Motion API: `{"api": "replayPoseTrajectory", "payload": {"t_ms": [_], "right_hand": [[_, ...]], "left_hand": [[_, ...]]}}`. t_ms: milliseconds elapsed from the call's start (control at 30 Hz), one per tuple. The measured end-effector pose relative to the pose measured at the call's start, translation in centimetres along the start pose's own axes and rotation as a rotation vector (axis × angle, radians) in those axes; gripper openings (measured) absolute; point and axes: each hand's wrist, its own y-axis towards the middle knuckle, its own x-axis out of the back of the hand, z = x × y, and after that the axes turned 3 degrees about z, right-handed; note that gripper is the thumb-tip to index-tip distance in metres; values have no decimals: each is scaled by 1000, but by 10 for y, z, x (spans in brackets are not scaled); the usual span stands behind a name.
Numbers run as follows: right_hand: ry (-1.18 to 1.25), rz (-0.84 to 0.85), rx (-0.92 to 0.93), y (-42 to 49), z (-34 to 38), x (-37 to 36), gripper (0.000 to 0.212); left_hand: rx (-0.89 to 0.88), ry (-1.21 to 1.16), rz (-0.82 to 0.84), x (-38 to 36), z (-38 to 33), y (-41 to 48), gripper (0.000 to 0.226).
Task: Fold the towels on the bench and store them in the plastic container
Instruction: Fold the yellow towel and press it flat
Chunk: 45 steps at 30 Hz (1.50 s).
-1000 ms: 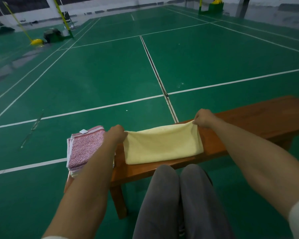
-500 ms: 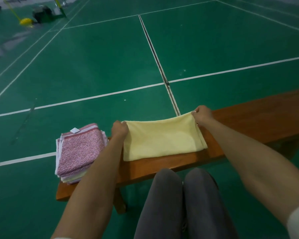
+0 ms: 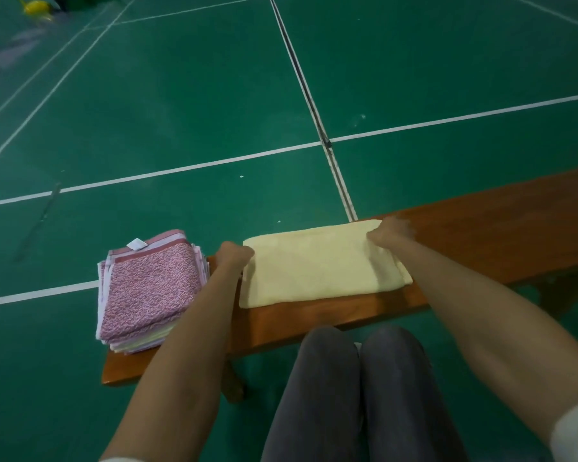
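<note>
Yellow towel [image 3: 321, 265]: folded into a flat oblong, lying across the wooden bench [image 3: 501, 235] at centre frame, long edge running left to right.

Head view. Compared with the earlier pictures, now lower and flatter: far edge pressed down onto the seat rather than lifted and stretched between the fists. Left hand [image 3: 235, 253] at the towel's left end, fingers curled over and gripping the edge. Right hand [image 3: 391, 232] at the upper right corner, blurred, seemingly pinching the cloth there; exact finger positions impossible to tell. Also shifted since then: more of the bench's near left end showing, likely from the head tilting down.

Folded pile [image 3: 147, 288] at lower left of the towel, pink patterned piece on top, paler layers beneath, resting on the bench end just beside the left forearm. Grey-clad knees at bottom centre. Green court floor [image 3: 181, 95] with white lines behind.

Probably one fold just laid; likely another half-fold left, then stacking. No plastic container in view.
</note>
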Motion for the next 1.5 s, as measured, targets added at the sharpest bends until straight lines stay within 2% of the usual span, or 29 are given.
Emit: {"api": "replayPoseTrajectory", "payload": {"t_ms": [133, 200, 267, 333, 400, 533, 633, 700, 767, 867, 933, 1000, 1067, 1133, 1267, 1400, 1500], "right_hand": [[59, 99, -39, -15, 13, -1, 91], [13, 133, -28, -23, 15, 1, 85], [9, 138, -22, -23, 12, -1, 74], [10, 127, -39, -27, 8, -3, 75], [16, 18, -50, -32, 6, -3, 76], [-51, -195, 99, -52, 12, -4, 72], [-132, -174, 211, -72, 28, -12, 65], [-88, -104, 302, -82, 42, -22, 44], [75, 11, 414, -93, 53, -28, 19], [422, 291, 470, -111, 63, -30, 34], [485, 497, 468, -121, 64, -27, 46], [512, 631, 469, -125, 60, -25, 51], [577, 669, 457, -125, 49, -21, 54], [621, 693, 457, -123, 37, -17, 65], [694, 793, 473, -126, 19, -4, 82], [688, 777, 511, -130, 12, 10, 64], [723, 761, 478, -128, 2, 24, 58]], "left_hand": [[37, 5, 159, 2, -13, -11, 77], [51, 22, 243, -2, -14, -17, 91], [74, 50, 283, -7, -13, -19, 96], [75, 45, 256, -12, -11, -22, 95], [72, 39, 235, -12, -11, -23, 94], [78, -71, 279, -6, -11, -20, 93], [53, -169, 253, -5, -17, -25, 93], [3, -204, 204, -7, -25, -31, 88], [-66, -220, 179, -9, -35, -40, 72], [-199, -95, 178, -12, -49, -51, 49], [-266, -25, 192, -12, -58, -63, 38], [-291, 4, 212, -14, -67, -72, 37], [-270, -23, 267, -16, -73, -78, 44], [-242, -53, 304, -19, -77, -85, 49], [-283, -6, 293, -33, -90, -97, 41], [-417, 89, 242, -52, -111, -110, 24], [-472, 116, 226, -65, -127, -120, 15]]}}
